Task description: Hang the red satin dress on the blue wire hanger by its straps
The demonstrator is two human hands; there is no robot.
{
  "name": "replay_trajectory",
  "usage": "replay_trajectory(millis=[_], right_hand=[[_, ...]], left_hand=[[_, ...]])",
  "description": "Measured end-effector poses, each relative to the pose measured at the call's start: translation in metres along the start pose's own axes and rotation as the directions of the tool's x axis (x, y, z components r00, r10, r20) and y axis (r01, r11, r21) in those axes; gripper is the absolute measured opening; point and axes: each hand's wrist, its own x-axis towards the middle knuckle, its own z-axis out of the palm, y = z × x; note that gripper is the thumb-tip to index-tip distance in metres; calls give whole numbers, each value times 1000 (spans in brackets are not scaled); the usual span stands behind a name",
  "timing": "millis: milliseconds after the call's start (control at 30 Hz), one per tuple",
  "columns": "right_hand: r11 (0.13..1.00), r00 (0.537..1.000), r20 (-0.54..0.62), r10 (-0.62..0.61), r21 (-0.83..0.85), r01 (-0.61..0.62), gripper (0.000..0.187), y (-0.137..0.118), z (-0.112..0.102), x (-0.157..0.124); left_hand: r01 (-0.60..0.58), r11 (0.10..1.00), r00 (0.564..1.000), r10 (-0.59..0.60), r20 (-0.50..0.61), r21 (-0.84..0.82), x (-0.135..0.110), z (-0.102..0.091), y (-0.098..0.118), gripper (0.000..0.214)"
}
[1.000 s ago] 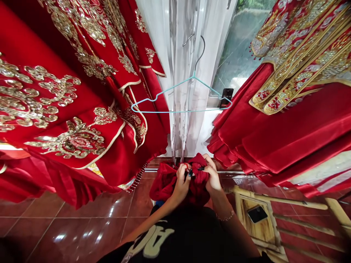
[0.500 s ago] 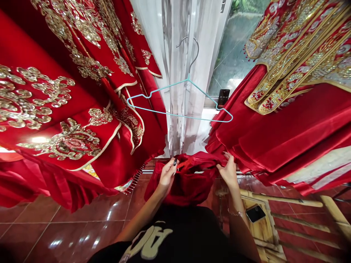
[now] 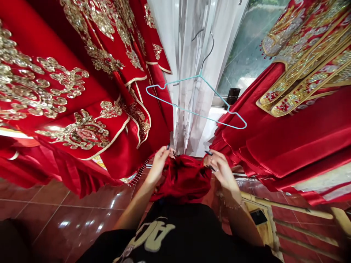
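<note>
A bunched dark red garment [image 3: 186,182] hangs in front of my body, its top edge stretched between my two hands. My left hand [image 3: 160,162] pinches its left top corner. At the opposite corner, my right hand [image 3: 221,168] grips the fabric between thumb and fingers. Just above and beyond the cloth, a light blue wire hanger [image 3: 192,111] with a metal hook hangs bare. The lower part of the garment is folded together, so its kind cannot be made out.
Red robes with gold sequin embroidery [image 3: 87,133] hang close on the left. More red embroidered garments [image 3: 290,146] hang on the right. A phone with a timer [image 3: 233,96] leans by the window. Another phone [image 3: 258,217] lies on a bamboo chair [image 3: 270,233].
My right hand has moved left, away from the hanging red skirts, and turned onto the garment's corner. The view has shifted, with the hanger now farther right and tilted.
</note>
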Motion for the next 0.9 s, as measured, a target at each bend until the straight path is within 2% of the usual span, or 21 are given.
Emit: replay_trajectory(millis=[33, 133, 200, 267, 333, 367, 467, 533, 600, 733, 900], right_hand=[[1000, 999, -53, 9, 16, -8, 17, -4, -7, 6], [998, 1000, 4, 5, 57, -5, 22, -22, -28, 19], [992, 995, 1, -95, 77, 95, 28, -32, -42, 19], [964, 960, -107, -258, 30, 263, 31, -35, -57, 11], [912, 877, -252, -409, -137, 386, 32, -34, -72, 2], [882, 839, -287, -463, -245, 403, 33, -33, -80, -1], [779, 782, -269, -562, -489, 392, 36, -40, -103, 1], [735, 764, -219, -607, -521, 434, 35, -54, -112, 14], [718, 768, -147, -624, -496, 489, 34, -72, -113, 34], [738, 846, 64, -529, -459, 495, 33, -107, -92, 75], [639, 893, 313, -324, -623, 451, 31, -133, -53, 102]], left_hand=[[37, 999, 999, -37, -30, -2, 3, -14, 5, 37], [90, 996, 992, -89, -88, 8, 4, -58, 18, 38], [92, 996, 991, -90, -100, 13, -2, -83, 26, 40], [103, 994, 988, -100, -120, 24, -11, -98, 32, 46], [88, 995, 987, -82, -139, 36, -17, -104, 38, 47], [58, 998, 988, -52, -143, 39, -18, -105, 41, 45], [-41, 999, 991, 45, -126, 28, -15, -100, 53, 40], [-87, 996, 990, 89, -111, 23, -10, -96, 61, 40], [-126, 992, 987, 128, -95, 24, -6, -92, 68, 39], [-201, 978, 976, 205, -68, 56, -1, -87, 77, 41], [-186, 975, 982, 188, -4, 121, -2, -91, 75, 48]])
